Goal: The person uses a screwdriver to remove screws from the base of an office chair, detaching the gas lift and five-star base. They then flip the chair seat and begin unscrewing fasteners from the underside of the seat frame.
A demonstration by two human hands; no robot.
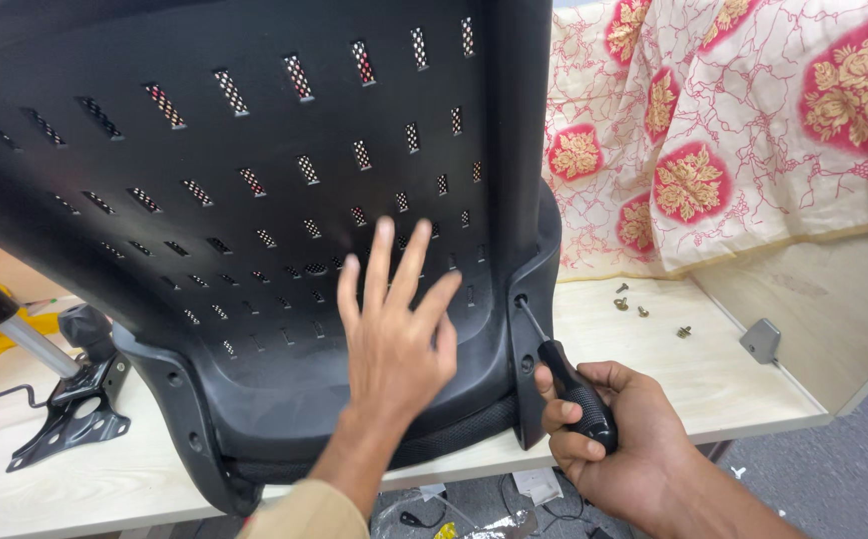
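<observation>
A black plastic chair back, pierced with rows of small slots, lies on a pale worktop and fills most of the view; its lower rim overhangs the near edge. The left hand is released, fingers spread and palm flat toward the shell at its lower middle; whether it presses on the plastic or sits just off it cannot be told, as the fingers are slightly blurred. The right hand is clenched around the black handle of a screwdriver, gripped from below at the near edge of the worktop. The shaft rises up and to the left, and its tip sits in a hole in the side bracket at the right edge of the chair back. A second hole shows lower on the same bracket, just beside the handle. Several small screws lie loose on the worktop to the right of the bracket, well apart from both hands. A grey corner bracket is fixed at the foot of a side panel further right. Cream cloth with red and gold floral rounds hangs behind the worktop. At the left, a black metal mechanism plate with a gas strut rests on the surface.
</observation>
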